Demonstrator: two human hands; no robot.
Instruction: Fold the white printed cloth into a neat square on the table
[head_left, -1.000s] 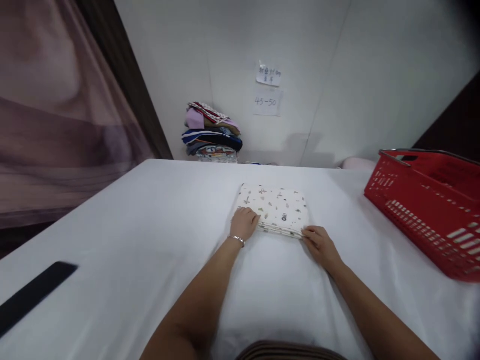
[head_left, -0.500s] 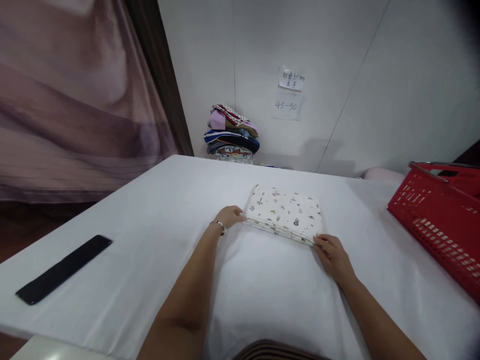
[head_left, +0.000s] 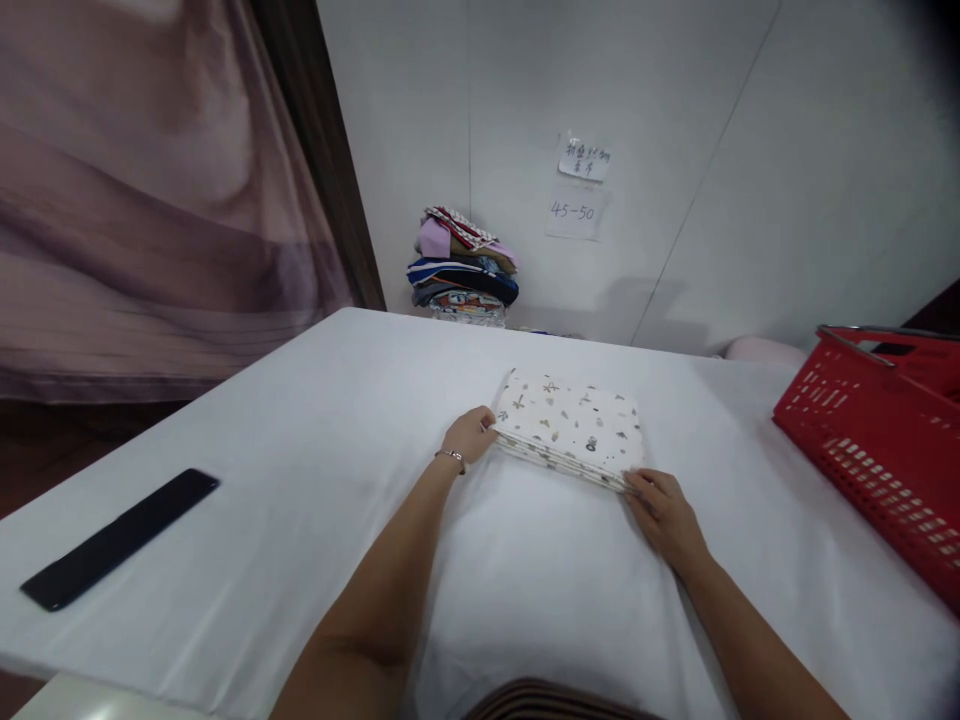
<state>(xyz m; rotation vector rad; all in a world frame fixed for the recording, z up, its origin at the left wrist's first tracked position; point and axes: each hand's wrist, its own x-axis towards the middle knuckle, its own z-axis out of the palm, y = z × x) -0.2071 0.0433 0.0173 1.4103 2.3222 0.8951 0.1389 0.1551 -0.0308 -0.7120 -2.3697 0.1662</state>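
A folded white cloth (head_left: pixel 568 420) with a small leaf-and-flower print lies flat on the white-covered table (head_left: pixel 315 400). Its layered near edge faces me. My left hand (head_left: pixel 471 434), with a bracelet on the wrist, pinches the near left corner between thumb and fingers. At the near right corner, my right hand (head_left: pixel 664 507) is closed on the layers, thumb and fingertips at the edge.
On the right stands a red perforated plastic basket (head_left: pixel 877 430) with a metal handle. A flat black strip (head_left: pixel 120 540) lies at the left. Folded fabrics (head_left: pixel 463 265) are piled by the back wall, below paper signs (head_left: pixel 574 212). A pinkish curtain (head_left: pixel 150 200) hangs at left.
My left hand has shifted slightly right and up at the cloth's left corner, its fingers now closed on the edge. The right hand and the cloth have hardly moved.
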